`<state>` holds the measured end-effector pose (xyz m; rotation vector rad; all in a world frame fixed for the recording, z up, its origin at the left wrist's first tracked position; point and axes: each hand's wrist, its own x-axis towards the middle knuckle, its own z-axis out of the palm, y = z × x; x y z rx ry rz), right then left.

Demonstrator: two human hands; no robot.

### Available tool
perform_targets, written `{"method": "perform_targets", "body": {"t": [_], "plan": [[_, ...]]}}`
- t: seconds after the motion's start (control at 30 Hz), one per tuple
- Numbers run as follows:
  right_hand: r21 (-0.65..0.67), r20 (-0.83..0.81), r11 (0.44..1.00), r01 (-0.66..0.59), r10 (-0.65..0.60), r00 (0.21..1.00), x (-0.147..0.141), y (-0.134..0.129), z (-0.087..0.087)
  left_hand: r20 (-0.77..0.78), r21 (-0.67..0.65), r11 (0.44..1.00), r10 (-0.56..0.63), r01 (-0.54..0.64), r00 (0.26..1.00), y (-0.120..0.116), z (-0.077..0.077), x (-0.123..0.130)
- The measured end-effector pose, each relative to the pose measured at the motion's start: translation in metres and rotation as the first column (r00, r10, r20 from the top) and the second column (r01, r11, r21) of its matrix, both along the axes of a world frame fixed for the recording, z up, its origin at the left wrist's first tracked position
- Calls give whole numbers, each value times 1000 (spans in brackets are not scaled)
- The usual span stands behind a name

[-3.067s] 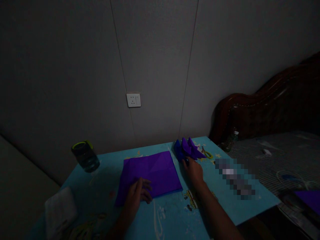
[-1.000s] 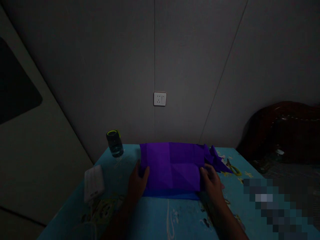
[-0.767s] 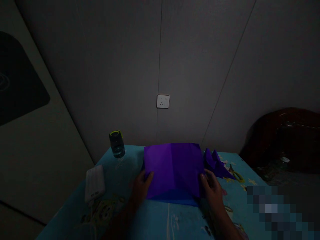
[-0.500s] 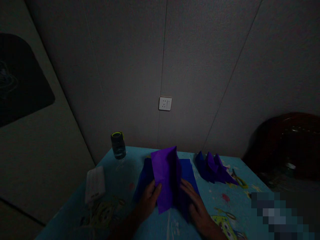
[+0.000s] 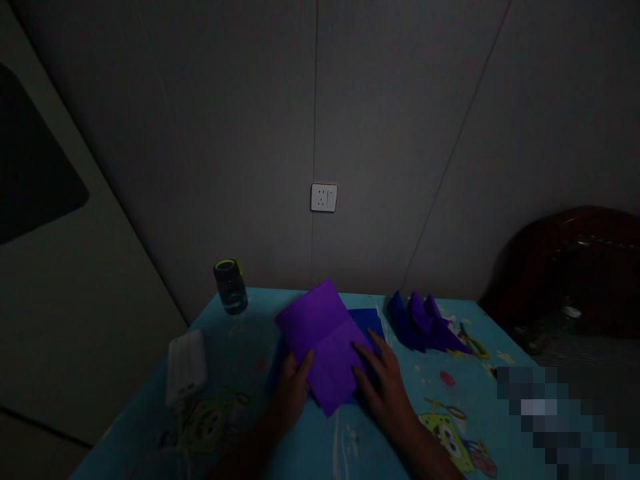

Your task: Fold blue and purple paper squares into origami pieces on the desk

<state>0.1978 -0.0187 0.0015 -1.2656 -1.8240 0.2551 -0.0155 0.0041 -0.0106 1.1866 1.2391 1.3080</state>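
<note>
A creased sheet of purple paper (image 5: 323,327) is tilted above the table, its near corner pointing down toward me. My left hand (image 5: 291,395) pinches its left edge, thumb on top and the other fingers hidden beneath. On the right side of the sheet rests my right hand (image 5: 384,381), fingers spread over the surface. Under the purple sheet lies blue paper (image 5: 367,321), mostly covered. Folded blue and purple paper shapes (image 5: 423,325) with pointed tips stand together at the back right.
A dark water bottle (image 5: 231,290) with a yellow-green rim stands back left. Nearer is a white box-shaped device (image 5: 186,367) with a cable. A yellow-handled tool (image 5: 477,348) lies beside the folded shapes. The blue patterned tablecloth (image 5: 417,387) meets a wall with a socket (image 5: 324,198).
The purple paper was folded upright with a standing flap; now it is opened out flatter and turned. My right hand has moved up onto its face. The view has shifted slightly.
</note>
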Motion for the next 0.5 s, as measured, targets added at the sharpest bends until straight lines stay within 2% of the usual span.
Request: {"method": "perform_targets", "body": {"t": [0.07,0.1,0.17,0.23,0.3,0.33,0.4,0.43,0.5], "plan": [[-143,-246,989,44,-79,966,2,3,2,-155,89,996,42,-28,987,1,-8,-9],[-231,-373,973,9,-96,923,2,4,4,-230,134,991,59,-28,971,0,-13,-13],[-369,-577,919,-139,-109,809,1,5,7,-315,177,984,65,-8,947,-1,-20,-19],[-434,-671,858,-273,-106,734,-1,6,9,-331,180,984,52,9,942,-3,-22,-20],[-450,-682,846,-287,-118,721,-3,5,11,-230,145,989,-4,38,973,-3,-18,-15],[-442,-674,863,-244,-140,725,-3,4,12,-153,122,991,-41,60,987,-3,-14,-11],[-381,-650,922,-65,-217,728,1,2,14,68,61,990,-128,124,989,-1,-5,-2],[-317,-633,946,59,-258,730,4,1,14,165,38,986,-166,162,972,-1,-1,3],[-112,-557,958,265,-281,781,14,-2,14,383,5,957,-269,289,884,0,3,10]]}}
